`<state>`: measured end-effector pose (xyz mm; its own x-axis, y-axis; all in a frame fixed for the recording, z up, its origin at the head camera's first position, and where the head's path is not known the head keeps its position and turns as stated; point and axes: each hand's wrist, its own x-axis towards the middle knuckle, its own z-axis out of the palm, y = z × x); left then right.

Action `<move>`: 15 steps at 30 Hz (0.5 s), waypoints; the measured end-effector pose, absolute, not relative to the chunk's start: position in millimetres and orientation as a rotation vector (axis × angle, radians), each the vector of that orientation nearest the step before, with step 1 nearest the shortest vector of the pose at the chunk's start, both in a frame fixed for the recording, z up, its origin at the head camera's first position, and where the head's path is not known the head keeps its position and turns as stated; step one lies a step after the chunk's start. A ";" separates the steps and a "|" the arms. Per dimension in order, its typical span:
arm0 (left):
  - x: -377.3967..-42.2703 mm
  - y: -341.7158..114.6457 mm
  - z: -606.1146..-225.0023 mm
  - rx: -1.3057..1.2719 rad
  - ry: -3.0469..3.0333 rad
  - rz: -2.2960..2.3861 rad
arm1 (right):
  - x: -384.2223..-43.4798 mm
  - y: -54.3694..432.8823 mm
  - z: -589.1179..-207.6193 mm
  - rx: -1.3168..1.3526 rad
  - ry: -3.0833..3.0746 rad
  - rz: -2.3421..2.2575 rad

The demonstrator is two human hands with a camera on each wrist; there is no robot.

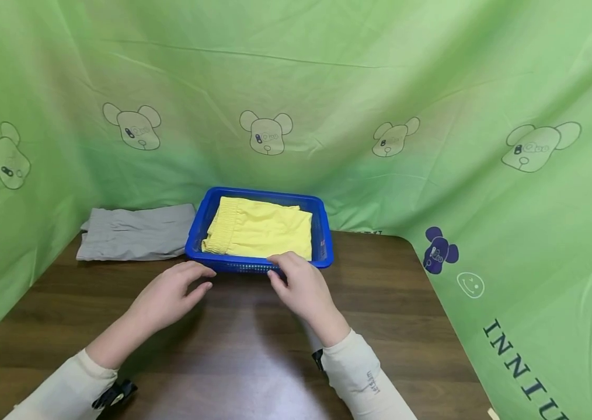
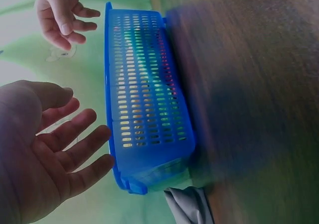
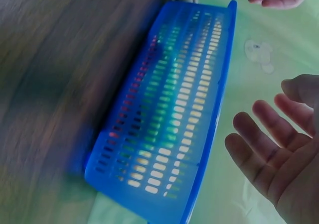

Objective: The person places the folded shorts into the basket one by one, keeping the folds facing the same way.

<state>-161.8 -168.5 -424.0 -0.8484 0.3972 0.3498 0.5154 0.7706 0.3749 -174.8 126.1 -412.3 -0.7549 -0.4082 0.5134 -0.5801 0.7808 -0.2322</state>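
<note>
A blue plastic basket (image 1: 327, 233) with slotted sides stands at the back of the table. Folded on top inside it lies a yellow garment (image 1: 270, 227) with a gathered elastic waistband, likely shorts or pants. Through the slots in the left wrist view, green and red patches (image 2: 144, 59) show lower down; what they are I cannot tell. My left hand (image 1: 172, 294) hovers by the basket's front left corner, fingers loosely bent and holding nothing. Near the front rim, right of middle, is my right hand (image 1: 303, 289), its fingers spread and relaxed; whether it touches the rim is unclear.
Left of the basket, against its side, a folded grey garment (image 1: 135, 233) lies on the brown wooden table (image 1: 222, 361). A green cloth curtain (image 1: 327, 70) with printed bear heads hangs close behind the basket and along both sides of the table.
</note>
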 end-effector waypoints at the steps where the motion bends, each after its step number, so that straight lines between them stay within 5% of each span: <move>1: -161.0 -169.4 -424.5 -0.710 -2.718 -0.679 | -173.7 123.9 -412.0 0.753 -2.534 0.530; 15: -147.5 -187.4 -420.4 -0.653 -2.730 -0.658 | -164.2 92.7 -413.0 0.866 -2.521 0.485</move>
<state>-147.5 -187.4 -420.4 -0.8657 0.3635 0.3441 0.4804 0.7965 0.3672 -164.2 92.7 -413.0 -0.7133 -0.4926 0.4985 -0.6424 0.7438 -0.1843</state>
